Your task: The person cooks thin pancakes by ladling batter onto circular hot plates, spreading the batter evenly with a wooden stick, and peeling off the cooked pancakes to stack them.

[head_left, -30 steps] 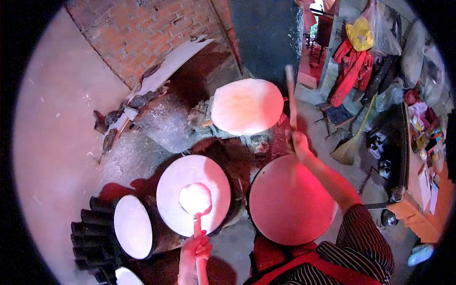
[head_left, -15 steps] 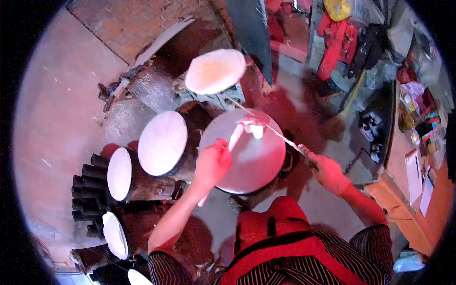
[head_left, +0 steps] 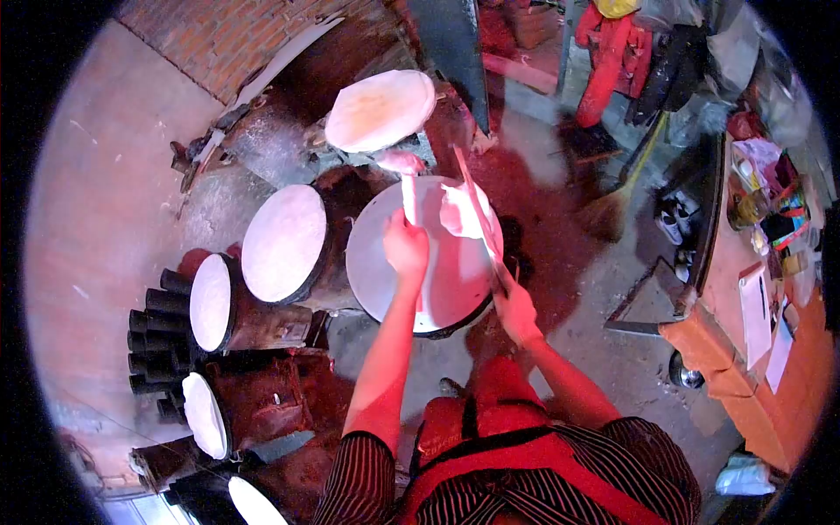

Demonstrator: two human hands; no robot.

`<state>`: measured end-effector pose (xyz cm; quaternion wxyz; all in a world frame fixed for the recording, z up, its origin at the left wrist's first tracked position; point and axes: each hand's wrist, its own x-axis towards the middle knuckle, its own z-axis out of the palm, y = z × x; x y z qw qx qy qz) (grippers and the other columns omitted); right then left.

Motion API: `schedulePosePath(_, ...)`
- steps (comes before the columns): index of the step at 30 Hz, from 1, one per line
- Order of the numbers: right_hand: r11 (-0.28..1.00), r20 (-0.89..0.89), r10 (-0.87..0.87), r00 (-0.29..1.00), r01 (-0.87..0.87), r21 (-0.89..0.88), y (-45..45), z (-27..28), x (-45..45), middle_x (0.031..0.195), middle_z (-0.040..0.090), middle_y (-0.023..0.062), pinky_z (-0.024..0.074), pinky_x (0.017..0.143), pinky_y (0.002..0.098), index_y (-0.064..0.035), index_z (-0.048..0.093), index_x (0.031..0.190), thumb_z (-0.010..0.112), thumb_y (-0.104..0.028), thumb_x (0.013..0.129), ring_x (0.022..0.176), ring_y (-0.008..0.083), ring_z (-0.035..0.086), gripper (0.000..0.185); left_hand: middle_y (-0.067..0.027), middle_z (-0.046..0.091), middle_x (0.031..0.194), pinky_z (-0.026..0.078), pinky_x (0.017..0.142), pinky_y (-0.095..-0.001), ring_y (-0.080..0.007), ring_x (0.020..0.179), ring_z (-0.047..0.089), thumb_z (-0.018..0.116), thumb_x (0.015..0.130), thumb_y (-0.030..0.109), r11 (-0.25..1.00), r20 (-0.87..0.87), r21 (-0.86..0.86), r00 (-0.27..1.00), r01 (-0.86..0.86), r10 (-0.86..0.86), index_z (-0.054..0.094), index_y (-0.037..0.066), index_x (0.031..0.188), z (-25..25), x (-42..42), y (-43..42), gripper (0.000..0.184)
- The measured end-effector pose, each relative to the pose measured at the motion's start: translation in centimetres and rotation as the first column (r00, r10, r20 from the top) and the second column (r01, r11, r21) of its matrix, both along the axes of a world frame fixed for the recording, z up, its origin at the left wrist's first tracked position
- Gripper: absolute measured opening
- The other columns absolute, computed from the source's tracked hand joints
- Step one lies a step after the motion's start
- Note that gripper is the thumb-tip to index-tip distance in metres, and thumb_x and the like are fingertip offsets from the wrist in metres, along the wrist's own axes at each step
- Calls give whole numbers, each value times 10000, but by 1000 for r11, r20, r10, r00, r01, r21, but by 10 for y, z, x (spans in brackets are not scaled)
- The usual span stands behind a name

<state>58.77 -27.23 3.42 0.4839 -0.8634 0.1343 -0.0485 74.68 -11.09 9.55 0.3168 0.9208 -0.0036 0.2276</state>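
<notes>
My left hand (head_left: 406,245) is closed round the handle of a ladle (head_left: 409,194), whose bowl end is over the far left rim of a grey round griddle (head_left: 376,271). My right hand (head_left: 514,308) grips a long flat stick (head_left: 477,199) that slants up and away over the griddle's right side. White batter (head_left: 458,212) lies on the griddle beside the stick. Behind it is a pale round flatbread (head_left: 381,110) on another round top.
Round drums with white tops (head_left: 284,243) stand to the left, beside stacked black cylinders (head_left: 157,332). On the right are a cluttered table (head_left: 726,297), a broom (head_left: 612,210) and shoes (head_left: 675,219). Red clothing (head_left: 602,74) hangs at the back.
The ladle has moved up and left, away from the griddle's middle. My right hand has come left, and its stick now points away from me. White batter now shows on the griddle.
</notes>
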Motion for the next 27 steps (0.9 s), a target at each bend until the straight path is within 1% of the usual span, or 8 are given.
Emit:
schedulePosePath(3, 934, 104, -12, 995, -25, 355, 22, -54, 64, 724, 578, 106, 479, 599, 391, -173, 377, 1365, 506, -175, 870, 682, 233, 583, 511, -225, 602, 873, 468, 735, -441, -385, 848, 581, 577, 715, 82, 1000, -10, 10, 1000, 29, -28, 605, 18, 877, 50, -15, 31, 176)
schedulePosePath(6, 492, -305, 114, 945, 214, 844, 24, 7, 72, 651, 515, 28, 391, 441, 279, -161, 422, 1341, 502, -208, 898, 539, 111, 485, 452, -193, 615, 778, 482, 676, -410, -353, 738, 603, 639, 708, 118, 999, -25, -39, 999, -37, 36, 603, -1, 852, 56, -29, 74, 190)
schedulePosePath(9, 418, -159, -79, 984, 178, 891, 33, -12, 28, 550, 387, -39, 261, 364, 219, -216, 449, 1324, 499, -219, 917, 387, 77, 324, 410, -105, 592, 619, 465, 500, -328, -196, 509, 582, 661, 757, 154, 929, -220, -356, 975, -103, 24, 585, -12, 804, 33, -78, 130, 189)
schedulePosePath(11, 595, 100, -320, 942, 118, 795, 51, -55, -1, 544, 364, -49, 263, 341, 230, -268, 433, 1329, 481, -220, 931, 368, 69, 299, 404, -41, 545, 571, 404, 416, -281, -120, 446, 516, 629, 822, 173, 870, -295, -448, 953, -207, 74, 569, 3, 776, 19, -130, 159, 186)
schedulePosePath(12, 498, -175, -344, 923, 337, 799, 66, -19, -20, 542, 343, -56, 264, 342, 230, -295, 452, 1305, 466, -221, 937, 373, 66, 306, 376, -27, 527, 561, 385, 404, -275, -122, 430, 497, 614, 844, 184, 776, -311, -582, 948, -244, 65, 558, 12, 769, 16, -156, 168, 196)
schedulePosePath(18, 402, -166, -375, 912, 321, 857, 140, -11, 31, 509, 337, -80, 243, 303, 251, -206, 541, 1222, 569, -309, 890, 348, 74, 309, 348, -14, 468, 588, 336, 385, -232, -89, 478, 443, 538, 898, 176, 203, -446, -878, 895, -435, -15, 519, 43, 778, -27, -267, 213, 180)
schedulePosePath(23, 621, -176, -194, 965, 260, 740, 152, -4, 71, 526, 370, -64, 272, 322, 243, -232, 580, 1151, 548, -265, 890, 357, 78, 318, 266, 7, 391, 559, 293, 372, -203, -91, 444, 349, 491, 887, 97, -696, -336, -295, 753, -654, -565, 497, 70, 745, -74, -317, 274, 145)
schedulePosePath(27, 718, -276, 143, 950, 92, 690, 100, 20, 33, 531, 369, -59, 247, 329, 249, -256, 571, 1150, 529, -245, 885, 353, 79, 306, 269, 21, 399, 504, 306, 366, -196, -76, 414, 364, 528, 860, 97, -704, -256, -177, 723, -688, -642, 503, 77, 641, -169, -361, 310, 221)
